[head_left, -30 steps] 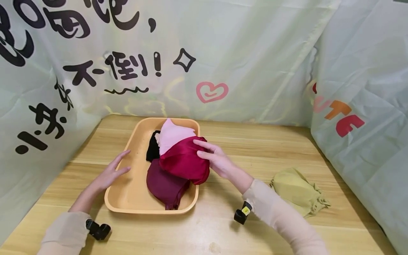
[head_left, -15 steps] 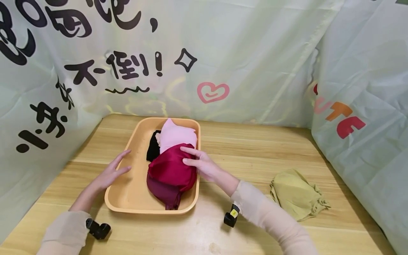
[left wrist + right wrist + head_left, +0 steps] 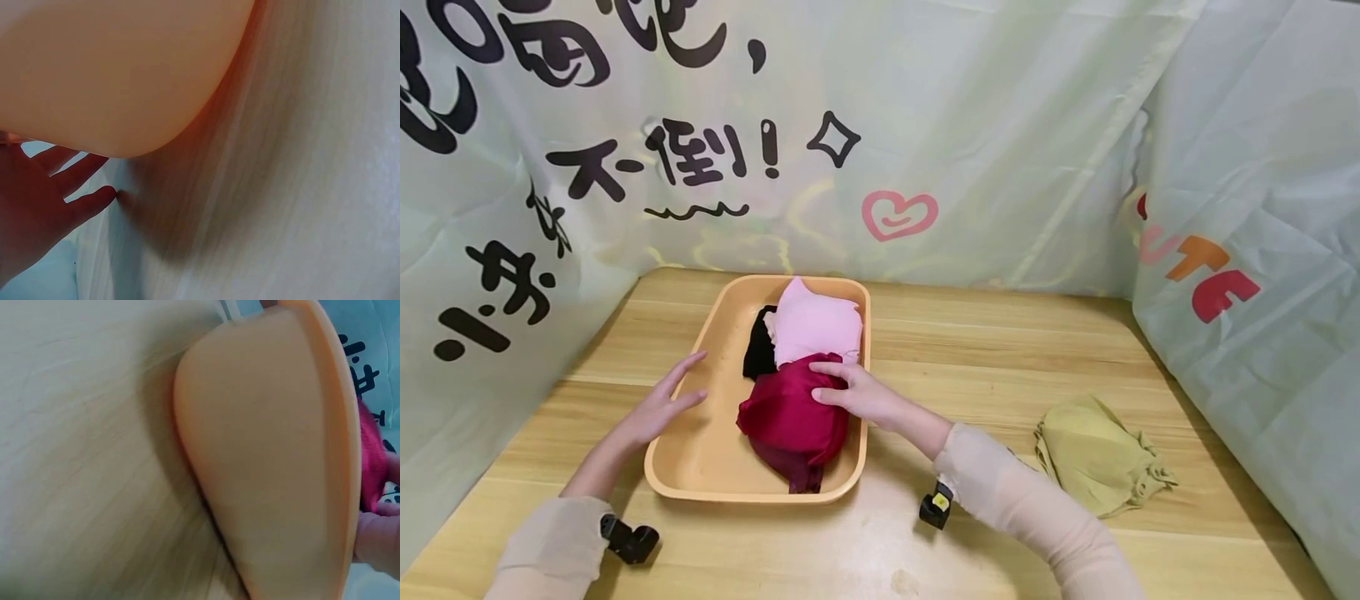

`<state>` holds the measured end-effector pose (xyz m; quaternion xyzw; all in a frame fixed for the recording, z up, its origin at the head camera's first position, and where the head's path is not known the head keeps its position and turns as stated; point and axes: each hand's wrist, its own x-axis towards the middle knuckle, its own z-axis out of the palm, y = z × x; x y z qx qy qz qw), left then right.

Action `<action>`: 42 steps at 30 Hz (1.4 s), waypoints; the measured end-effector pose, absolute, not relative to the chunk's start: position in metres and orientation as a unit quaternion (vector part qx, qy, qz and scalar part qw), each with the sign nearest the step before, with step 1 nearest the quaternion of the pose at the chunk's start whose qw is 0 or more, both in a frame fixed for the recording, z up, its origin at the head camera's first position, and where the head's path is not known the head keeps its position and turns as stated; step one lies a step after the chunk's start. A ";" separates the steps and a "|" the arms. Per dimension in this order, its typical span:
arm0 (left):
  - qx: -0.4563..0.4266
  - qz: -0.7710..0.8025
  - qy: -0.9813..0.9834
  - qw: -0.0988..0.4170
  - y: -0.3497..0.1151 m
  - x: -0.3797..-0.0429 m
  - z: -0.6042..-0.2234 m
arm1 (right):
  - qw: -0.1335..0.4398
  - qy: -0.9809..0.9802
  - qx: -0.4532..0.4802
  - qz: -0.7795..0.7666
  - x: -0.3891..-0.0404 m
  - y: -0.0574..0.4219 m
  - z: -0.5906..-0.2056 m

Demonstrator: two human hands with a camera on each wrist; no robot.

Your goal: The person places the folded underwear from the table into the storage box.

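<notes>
A dark red satin garment, bunched or folded, lies at the front right inside the orange plastic tray. My right hand reaches over the tray's right rim and holds this garment at its upper right; in the right wrist view, bright red cloth shows between the fingers and thumb. Beneath it, a plum-coloured garment shows only at its lower end. A pink garment and a black one lie behind. My left hand, fingers spread, is at the tray's left rim.
To the right on the wooden table lies an olive-green garment with gathered edges, near my right forearm. Printed fabric sheets close off the back and both sides.
My right hand has moved left and slightly down with the dark red garment, which now covers most of the plum one and uncovers more of the pink. My left hand stays put.
</notes>
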<state>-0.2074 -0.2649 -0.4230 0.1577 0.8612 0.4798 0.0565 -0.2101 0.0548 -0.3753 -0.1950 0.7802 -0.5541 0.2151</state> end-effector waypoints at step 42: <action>0.164 0.489 0.855 0.060 -0.266 -0.209 -0.426 | 0.068 0.834 -0.241 -0.492 -0.193 0.108 -0.353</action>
